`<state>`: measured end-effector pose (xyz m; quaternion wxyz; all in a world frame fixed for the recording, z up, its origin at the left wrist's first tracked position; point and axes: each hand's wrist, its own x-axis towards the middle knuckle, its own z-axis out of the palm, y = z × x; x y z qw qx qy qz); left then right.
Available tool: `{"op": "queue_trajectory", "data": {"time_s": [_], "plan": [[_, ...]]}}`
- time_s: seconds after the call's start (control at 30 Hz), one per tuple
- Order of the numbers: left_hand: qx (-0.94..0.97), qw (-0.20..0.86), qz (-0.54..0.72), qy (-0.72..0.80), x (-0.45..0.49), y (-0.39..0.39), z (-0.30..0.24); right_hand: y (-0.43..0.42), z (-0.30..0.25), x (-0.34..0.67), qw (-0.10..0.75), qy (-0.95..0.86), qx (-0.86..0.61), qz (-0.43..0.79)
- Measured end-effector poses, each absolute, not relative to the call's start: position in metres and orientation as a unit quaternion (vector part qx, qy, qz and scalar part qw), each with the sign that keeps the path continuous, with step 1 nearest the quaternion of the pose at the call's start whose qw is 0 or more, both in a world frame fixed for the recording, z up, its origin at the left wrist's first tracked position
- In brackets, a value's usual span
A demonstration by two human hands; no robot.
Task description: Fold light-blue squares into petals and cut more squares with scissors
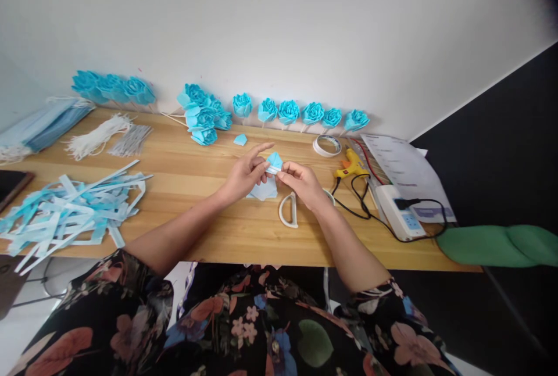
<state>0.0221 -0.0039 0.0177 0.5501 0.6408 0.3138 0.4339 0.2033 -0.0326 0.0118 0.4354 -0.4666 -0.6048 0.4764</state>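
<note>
Above wooden table (187,161), left grip (244,176), right grip (302,182), both pinching folded blue piece (274,160)

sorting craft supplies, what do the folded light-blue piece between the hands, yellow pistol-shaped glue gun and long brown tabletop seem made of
Folded light-blue piece: probably thin nonwoven fabric or paper, matte; it holds crisp folds.
Yellow glue gun: likely hard plastic, fairly smooth, with even colour.
Brown tabletop: apparently wood or wood-look laminate, slight sheen, with visible grain.
</note>
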Motion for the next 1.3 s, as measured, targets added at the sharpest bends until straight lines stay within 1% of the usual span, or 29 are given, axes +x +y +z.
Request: {"op": "queue_trajectory", "data": {"time_s": [0.1,0.2,0.27,0.33,0.4,0.47,0.53,0.6,0.7,0.83,0.97,1.13,1.23,1.3], "plan": [[0.619,0.564,0.444,0.320,0.021,-0.001,0.017,-0.032,0.011,0.204,0.444,-0.604,-0.476,0.460],[0.623,0.564,0.423,0.339,0.022,0.000,0.016,-0.031,0.009,0.204,0.452,-0.604,-0.480,0.448],[0.629,0.557,0.414,0.351,0.022,0.000,0.016,-0.031,0.008,0.205,0.440,-0.619,-0.480,0.439],[0.621,0.544,0.430,0.367,0.021,0.001,0.016,-0.030,0.008,0.210,0.431,-0.630,-0.485,0.426],[0.599,0.535,0.459,0.379,0.019,0.003,0.016,-0.029,0.009,0.218,0.430,-0.636,-0.508,0.391],[0.578,0.540,0.479,0.380,0.017,0.006,0.016,-0.026,0.011,0.228,0.421,-0.653,-0.543,0.318],[0.560,0.553,0.487,0.378,0.015,0.009,0.016,-0.025,0.011,0.237,0.380,-0.691,-0.567,0.237],[0.551,0.561,0.490,0.376,0.015,0.010,0.016,-0.024,0.011,0.243,0.317,-0.732,-0.572,0.191],[0.551,0.565,0.490,0.370,0.015,0.010,0.015,-0.023,0.010,0.244,0.243,-0.775,-0.553,0.183],[0.542,0.579,0.493,0.358,0.017,0.011,0.013,-0.023,0.005,0.238,0.206,-0.803,-0.530,0.178],[0.530,0.603,0.492,0.336,0.019,0.010,0.013,-0.022,0.003,0.233,0.193,-0.813,-0.530,0.144],[0.512,0.635,0.478,0.326,0.019,0.007,0.015,-0.022,0.002,0.231,0.190,-0.774,-0.584,0.153],[0.508,0.642,0.471,0.328,0.019,0.007,0.016,-0.020,-0.001,0.231,0.213,-0.751,-0.601,0.169],[0.513,0.644,0.459,0.332,0.018,0.007,0.016,-0.019,-0.003,0.231,0.245,-0.734,-0.607,0.180]]}}
